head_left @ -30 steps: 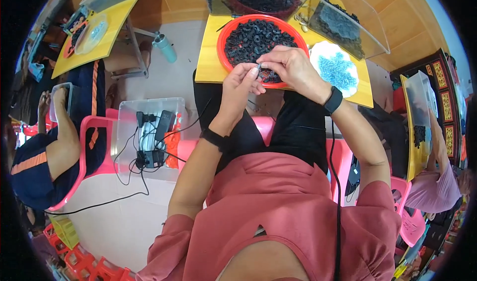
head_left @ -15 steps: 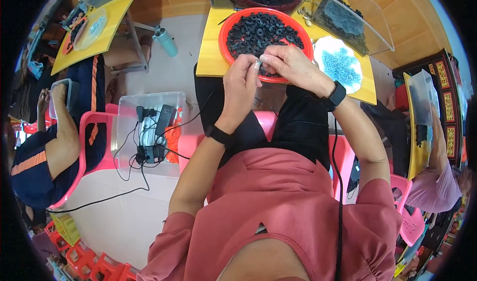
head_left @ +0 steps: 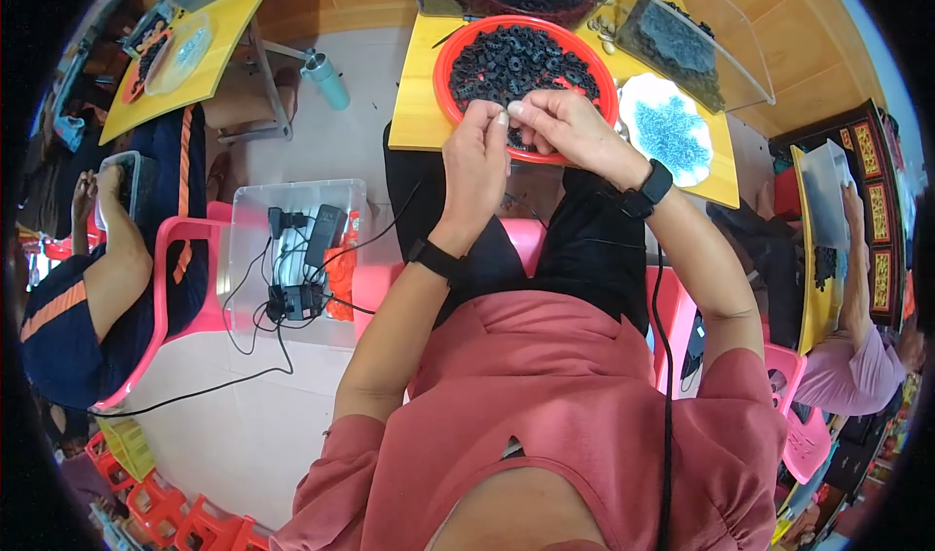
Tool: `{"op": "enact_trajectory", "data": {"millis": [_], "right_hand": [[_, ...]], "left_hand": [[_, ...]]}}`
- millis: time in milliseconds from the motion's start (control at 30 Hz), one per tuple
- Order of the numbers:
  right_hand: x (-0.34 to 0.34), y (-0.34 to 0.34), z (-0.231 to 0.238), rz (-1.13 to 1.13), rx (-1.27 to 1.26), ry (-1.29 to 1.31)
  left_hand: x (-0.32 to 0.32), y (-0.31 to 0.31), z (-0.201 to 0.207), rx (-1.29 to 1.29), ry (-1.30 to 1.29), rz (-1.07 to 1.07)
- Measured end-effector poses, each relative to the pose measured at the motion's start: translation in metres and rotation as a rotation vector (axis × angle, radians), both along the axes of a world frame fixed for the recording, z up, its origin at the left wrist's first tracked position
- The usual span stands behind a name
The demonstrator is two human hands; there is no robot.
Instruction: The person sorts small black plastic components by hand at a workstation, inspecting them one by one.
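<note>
fingertips [head_left: 504,117] of both hands pinch something too small to tell.

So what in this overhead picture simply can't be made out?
- Whatever the left hand and right hand pinch: head view, too small, covered by fingertips.
- Round red plastic tray of small black rings: near rim hidden behind both hands.
- Clear plastic bin: cut off by the top edge.

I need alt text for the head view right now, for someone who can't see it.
Both hands, left hand and right hand, meet fingertip to fingertip over a red bowl of small black rings on a yellow table. A white plate of blue pieces sits to its right.
</note>
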State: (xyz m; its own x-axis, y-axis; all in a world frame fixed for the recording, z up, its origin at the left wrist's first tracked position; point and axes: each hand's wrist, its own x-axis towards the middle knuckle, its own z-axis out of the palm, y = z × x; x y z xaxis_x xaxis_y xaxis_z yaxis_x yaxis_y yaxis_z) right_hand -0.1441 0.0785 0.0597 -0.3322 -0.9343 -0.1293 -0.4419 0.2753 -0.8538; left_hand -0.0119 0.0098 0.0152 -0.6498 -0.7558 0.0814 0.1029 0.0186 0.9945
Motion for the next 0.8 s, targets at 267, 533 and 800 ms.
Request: {"op": "enact_trajectory", "data": {"millis": [267, 533, 800], "right_hand": [[-0.012, 0.001, -0.01, 0.135, -0.069, -0.019], [-0.011, 0.011, -0.009, 0.152, -0.123, 0.373], [-0.016, 0.007, -0.017, 0.148, -0.018, -0.103]], "left_hand": [[-0.004, -0.004, -0.017, -0.297, -0.018, 0.066], [-0.001, -0.008, -0.016, -0.152, -0.053, 0.026], [0.0, 0.003, -0.006, -0.729, -0.078, 0.182]]}}
